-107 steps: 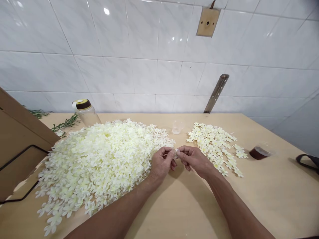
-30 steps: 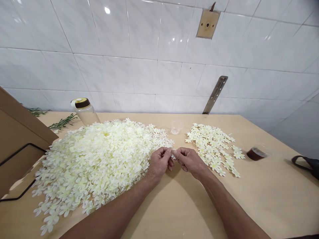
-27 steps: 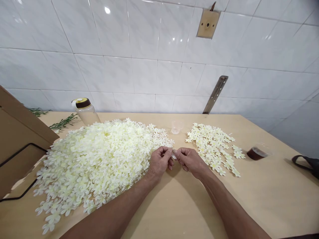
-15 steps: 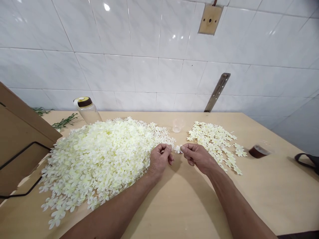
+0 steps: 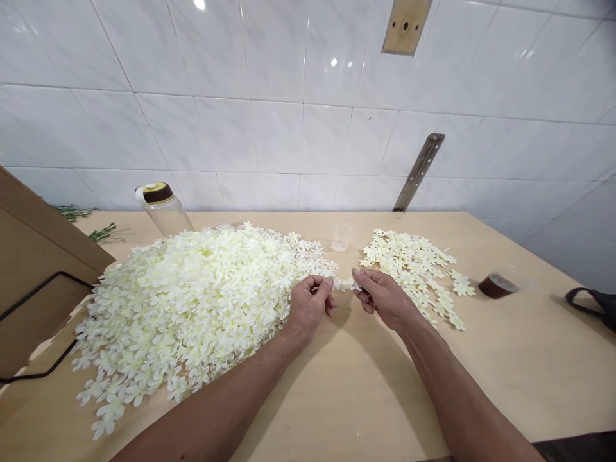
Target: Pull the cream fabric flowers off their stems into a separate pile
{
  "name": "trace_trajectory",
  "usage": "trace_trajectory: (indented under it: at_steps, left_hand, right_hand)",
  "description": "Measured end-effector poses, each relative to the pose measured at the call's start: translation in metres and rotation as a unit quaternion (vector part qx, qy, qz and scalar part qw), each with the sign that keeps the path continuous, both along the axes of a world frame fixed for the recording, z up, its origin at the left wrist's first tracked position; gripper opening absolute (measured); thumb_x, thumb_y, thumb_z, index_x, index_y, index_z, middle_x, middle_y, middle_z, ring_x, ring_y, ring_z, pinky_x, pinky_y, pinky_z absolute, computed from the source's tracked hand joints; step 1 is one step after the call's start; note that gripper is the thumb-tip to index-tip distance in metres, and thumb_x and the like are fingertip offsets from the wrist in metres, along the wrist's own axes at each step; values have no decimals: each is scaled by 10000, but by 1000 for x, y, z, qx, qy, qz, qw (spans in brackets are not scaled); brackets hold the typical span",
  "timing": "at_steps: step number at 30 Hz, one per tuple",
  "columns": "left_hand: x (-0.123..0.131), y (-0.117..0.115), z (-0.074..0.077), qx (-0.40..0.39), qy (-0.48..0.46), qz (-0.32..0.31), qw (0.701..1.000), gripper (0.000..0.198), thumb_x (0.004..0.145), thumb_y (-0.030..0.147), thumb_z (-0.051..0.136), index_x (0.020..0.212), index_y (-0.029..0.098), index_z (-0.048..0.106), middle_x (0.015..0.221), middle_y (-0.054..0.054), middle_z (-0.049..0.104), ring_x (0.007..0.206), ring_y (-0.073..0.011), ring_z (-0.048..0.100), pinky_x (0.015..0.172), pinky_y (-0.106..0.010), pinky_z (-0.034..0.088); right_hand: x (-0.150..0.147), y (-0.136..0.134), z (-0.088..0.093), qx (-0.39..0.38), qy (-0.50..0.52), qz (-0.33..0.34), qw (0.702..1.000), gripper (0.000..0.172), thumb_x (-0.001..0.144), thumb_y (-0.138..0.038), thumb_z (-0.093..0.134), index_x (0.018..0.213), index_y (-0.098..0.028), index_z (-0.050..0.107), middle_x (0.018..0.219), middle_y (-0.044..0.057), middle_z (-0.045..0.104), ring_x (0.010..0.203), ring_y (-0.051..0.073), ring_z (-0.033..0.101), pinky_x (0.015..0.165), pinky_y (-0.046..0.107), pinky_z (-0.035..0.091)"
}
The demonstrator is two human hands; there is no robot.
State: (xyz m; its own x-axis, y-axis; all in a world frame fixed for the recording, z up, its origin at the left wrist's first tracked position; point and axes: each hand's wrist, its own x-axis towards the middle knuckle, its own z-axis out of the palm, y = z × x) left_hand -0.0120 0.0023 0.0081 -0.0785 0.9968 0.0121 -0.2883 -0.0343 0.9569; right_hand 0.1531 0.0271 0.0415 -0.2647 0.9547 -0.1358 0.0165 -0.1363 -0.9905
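Note:
Small white artificial flowers [image 5: 343, 284] stretch between my two hands above the middle of the table. My left hand [image 5: 310, 305] is closed in a pinch at their left end, beside the edge of a large heap of pale yellow-white artificial flowers [image 5: 202, 295]. My right hand [image 5: 382, 300] pinches the right end with thumb and index finger. A smaller spread of flowers [image 5: 409, 256] lies just beyond and to the right of my right hand. Exactly how many blossoms are in the fingers is hidden.
A small clear cup [image 5: 340, 239] stands behind my hands. A bottle with a brown and yellow lid [image 5: 163, 208] rises behind the heap, near green stems [image 5: 102, 232] and a cardboard box [image 5: 43, 256]. At the right are a cup of dark liquid [image 5: 499, 285] and a black strap [image 5: 590, 301].
My right hand has shifted slightly right, away from my left hand, and more of the white flowers shows between them. The view has tilted down slightly.

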Motion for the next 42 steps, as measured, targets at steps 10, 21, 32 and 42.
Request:
trace_trajectory:
  at_steps: [10, 21, 32, 42]
  left_hand:
    - [3, -1, 0, -3, 27, -29, 999, 251, 766, 365, 697, 851, 154, 591, 541, 40, 572, 396, -92, 504, 373, -195, 417]
    - [4, -10, -6, 85, 188, -17, 978, 253, 868, 310, 574, 1064, 188, 677, 624, 25, 586, 486, -93, 556, 469, -188, 459]
    - [4, -6, 1, 16, 142, 9, 990, 218, 839, 328, 580, 931, 151, 667, 466, 47, 537, 359, -93, 461, 391, -199, 401]
    - [3, -4, 3, -18, 90, 20, 996, 235, 832, 386, 594, 775, 160, 622, 452, 44, 536, 346, -77, 429, 374, -182, 384]
  right_hand:
    - [-1, -2, 1, -6, 9, 37, 999, 535, 767, -660, 659, 612, -197, 441, 511, -53, 380, 461, 75, 305, 381, 187, 246]
    - [-2, -3, 2, -30, -58, 74, 995, 526, 747, -674, 665, 675, -163, 563, 546, -40, 430, 462, 69, 328, 379, 187, 278]
    - [3, -4, 4, -27, -20, 130, 991, 472, 725, -600, 734, 674, -152, 592, 587, -27, 468, 493, 69, 358, 393, 185, 299]
    - [11, 6, -3, 98, -120, -79, 985, 407, 754, -574, 704, 727, -174, 633, 505, -49, 442, 417, 93, 405, 413, 230, 349]
